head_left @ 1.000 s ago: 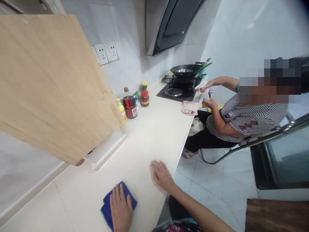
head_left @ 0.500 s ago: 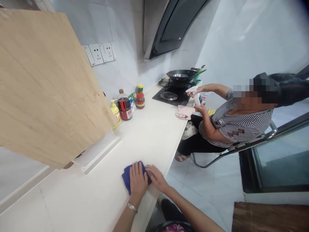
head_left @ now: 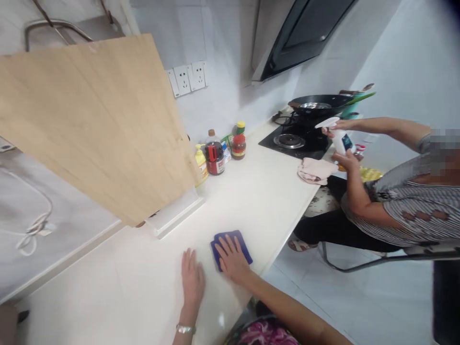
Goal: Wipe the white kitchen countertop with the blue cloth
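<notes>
A folded dark blue cloth (head_left: 246, 250) lies flat on the white countertop (head_left: 251, 201). My right hand (head_left: 233, 261) rests on top of it with fingers spread, pressing down rather than gripping. To the left of the cloth is my left hand (head_left: 192, 278), apart from it and holding nothing. Its fingers are stretched out over the counter, and a silver band circles that wrist.
A large wooden board (head_left: 100, 124) stands at the left on a white ledge. By the wall are a yellow pump bottle (head_left: 201, 165), a dark sauce bottle (head_left: 214, 155) and a red-lidded jar (head_left: 238, 147). Beside the hob (head_left: 293, 142), a seated person holds a spray bottle (head_left: 339, 139).
My left hand has come off the cloth and moved left onto the bare counter. My right hand has shifted from the cloth's edge onto its top. The view has swung left.
</notes>
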`<action>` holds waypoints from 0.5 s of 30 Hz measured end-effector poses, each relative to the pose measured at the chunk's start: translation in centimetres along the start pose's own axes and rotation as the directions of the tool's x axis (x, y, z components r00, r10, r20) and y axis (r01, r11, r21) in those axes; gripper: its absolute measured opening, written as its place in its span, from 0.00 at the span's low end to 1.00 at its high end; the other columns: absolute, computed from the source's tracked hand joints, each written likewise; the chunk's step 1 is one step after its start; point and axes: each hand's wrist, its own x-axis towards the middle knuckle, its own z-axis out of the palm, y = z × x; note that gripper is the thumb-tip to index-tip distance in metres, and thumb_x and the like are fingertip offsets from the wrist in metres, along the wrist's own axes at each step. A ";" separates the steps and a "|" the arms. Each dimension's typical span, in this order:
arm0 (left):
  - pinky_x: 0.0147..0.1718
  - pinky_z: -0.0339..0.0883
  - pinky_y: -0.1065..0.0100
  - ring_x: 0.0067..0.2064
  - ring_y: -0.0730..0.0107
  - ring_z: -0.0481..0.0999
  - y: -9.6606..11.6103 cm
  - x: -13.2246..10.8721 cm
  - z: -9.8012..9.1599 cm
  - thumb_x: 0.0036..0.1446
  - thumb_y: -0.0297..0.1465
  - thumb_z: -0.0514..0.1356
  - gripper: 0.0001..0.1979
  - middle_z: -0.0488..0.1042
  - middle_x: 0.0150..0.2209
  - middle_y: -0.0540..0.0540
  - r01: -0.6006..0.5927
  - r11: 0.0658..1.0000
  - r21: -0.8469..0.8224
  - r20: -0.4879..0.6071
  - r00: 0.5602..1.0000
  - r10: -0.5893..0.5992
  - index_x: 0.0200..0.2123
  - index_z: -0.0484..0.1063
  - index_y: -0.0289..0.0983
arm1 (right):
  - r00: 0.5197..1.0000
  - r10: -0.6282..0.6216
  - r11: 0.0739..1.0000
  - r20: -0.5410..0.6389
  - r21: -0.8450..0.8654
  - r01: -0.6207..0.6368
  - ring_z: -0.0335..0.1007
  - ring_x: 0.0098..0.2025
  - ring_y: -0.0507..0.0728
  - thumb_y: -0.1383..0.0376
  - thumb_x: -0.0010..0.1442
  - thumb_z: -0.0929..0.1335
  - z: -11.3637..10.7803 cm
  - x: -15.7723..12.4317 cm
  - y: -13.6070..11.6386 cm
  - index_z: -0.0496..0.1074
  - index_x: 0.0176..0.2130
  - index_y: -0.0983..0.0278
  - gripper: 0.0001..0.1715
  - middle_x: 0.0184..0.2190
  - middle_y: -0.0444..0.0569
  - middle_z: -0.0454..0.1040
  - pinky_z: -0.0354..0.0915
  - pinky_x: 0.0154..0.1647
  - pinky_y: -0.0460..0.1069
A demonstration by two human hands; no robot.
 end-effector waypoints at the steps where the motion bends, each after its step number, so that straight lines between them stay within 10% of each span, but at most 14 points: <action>1: 0.68 0.51 0.44 0.73 0.56 0.48 -1.4 -1.3 -1.6 0.67 0.33 0.46 0.26 0.59 0.68 0.33 0.085 0.995 0.044 -0.049 0.995 -0.083 0.66 0.60 0.33 | 1.000 0.005 1.000 0.021 -0.024 -0.005 0.39 0.74 0.69 0.62 0.65 0.62 0.4 0.0 -0.1 0.60 0.68 0.61 0.33 0.71 0.54 0.54 0.39 0.72 0.72; 6: 0.67 0.49 0.39 0.72 0.42 0.46 -4.8 -8.8 -7.3 0.67 0.41 0.45 0.31 0.57 0.67 0.21 0.452 0.841 0.297 -0.195 0.891 -0.410 0.61 0.65 0.22 | 0.992 -0.090 0.994 0.087 -0.047 0.094 0.41 0.73 0.66 0.60 0.65 0.61 0.1 0.7 2.6 0.60 0.68 0.58 0.33 0.71 0.49 0.55 0.34 0.73 0.68; 15: 0.63 0.51 0.37 0.71 0.37 0.52 -1.2 -13.4 -9.1 0.67 0.46 0.40 0.35 0.57 0.67 0.23 0.734 0.576 0.361 -0.386 0.679 -0.624 0.64 0.63 0.27 | 0.981 -0.180 0.979 0.069 -0.083 0.185 0.45 0.72 0.64 0.62 0.66 0.60 -0.9 2.0 7.5 0.59 0.68 0.56 0.33 0.70 0.47 0.56 0.38 0.73 0.65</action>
